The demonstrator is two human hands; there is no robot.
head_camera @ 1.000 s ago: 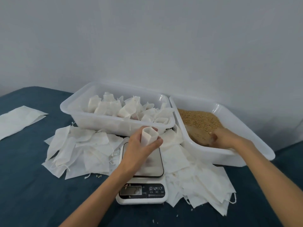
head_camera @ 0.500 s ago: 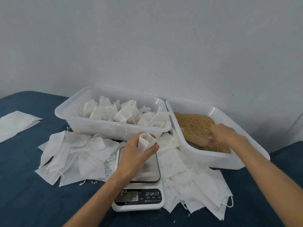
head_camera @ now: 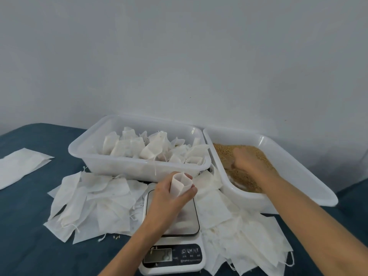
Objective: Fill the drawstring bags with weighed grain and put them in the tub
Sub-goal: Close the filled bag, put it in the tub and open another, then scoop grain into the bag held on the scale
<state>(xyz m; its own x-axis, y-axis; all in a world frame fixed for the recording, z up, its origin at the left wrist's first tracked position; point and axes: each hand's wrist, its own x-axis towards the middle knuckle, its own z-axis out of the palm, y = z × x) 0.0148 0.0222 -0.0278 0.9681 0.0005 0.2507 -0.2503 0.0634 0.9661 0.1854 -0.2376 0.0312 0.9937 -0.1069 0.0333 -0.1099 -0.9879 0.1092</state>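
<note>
Since a second ago the right hand (head_camera: 247, 162) has pushed deeper into the tan grain (head_camera: 239, 176) of the white plastic tray (head_camera: 294, 170), fingers curled, grip unclear. Left hand (head_camera: 169, 198) holds a small white drawstring bag (head_camera: 180, 185) open above the white digital scale (head_camera: 175, 253). Behind the scale, a translucent tub (head_camera: 119, 166) holds filled bags; empty bags (head_camera: 89, 204) lie left and right of the scale.

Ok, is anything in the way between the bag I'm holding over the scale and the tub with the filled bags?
Nothing visible blocks it. The left hand holds the open bag upright over the scale, just in front of the tub. Only the tub's near wall has to be cleared, and bare room shows at its left end.
</note>
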